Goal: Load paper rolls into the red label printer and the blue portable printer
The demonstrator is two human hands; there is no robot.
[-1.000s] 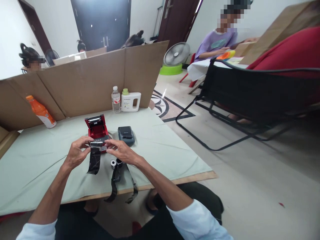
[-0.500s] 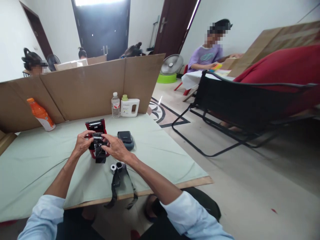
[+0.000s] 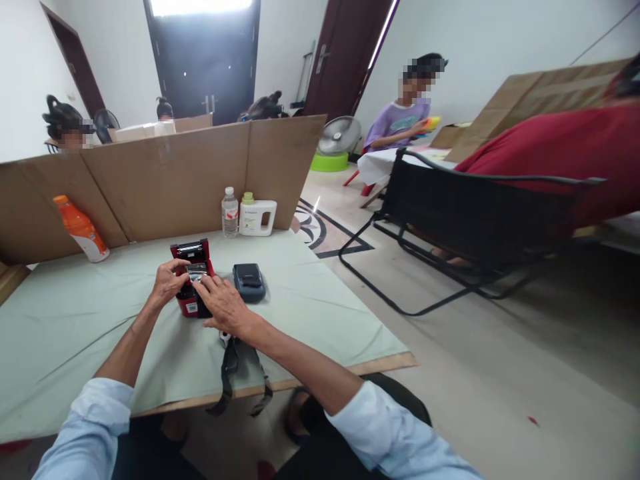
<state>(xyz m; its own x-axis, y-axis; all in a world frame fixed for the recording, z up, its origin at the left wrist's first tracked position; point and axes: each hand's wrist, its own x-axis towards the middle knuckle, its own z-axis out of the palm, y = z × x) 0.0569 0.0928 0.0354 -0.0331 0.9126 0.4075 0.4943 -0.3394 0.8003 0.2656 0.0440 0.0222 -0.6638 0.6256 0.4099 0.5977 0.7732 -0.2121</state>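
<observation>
A small red-and-black printer (image 3: 189, 308) stands on the cloth-covered table with its lid (image 3: 190, 249) raised. In its opening sits a shiny dark roll (image 3: 197, 269), partly covered by fingers. My left hand (image 3: 169, 283) pinches the roll's left end between thumb and fingers. Stretched out over the printer's right front, my right hand (image 3: 224, 304) touches the roll's lower edge and hides the loose strip. Just below it, a white-ended roll (image 3: 225, 337) lies with dark strips (image 3: 229, 373) trailing over the table edge. A dark blue-grey device (image 3: 249, 283) rests right of the printer.
An orange bottle (image 3: 83, 230), a clear water bottle (image 3: 230, 213) and a white jug (image 3: 258, 217) stand before a cardboard partition (image 3: 200, 160). To the right are a black folding chair (image 3: 470, 193), a fan (image 3: 340, 137) and people at another table.
The roll has gone down into the printer's opening. My right hand has moved down from the roll's right end and its fingers have straightened. The strip's hanging end is now covered.
</observation>
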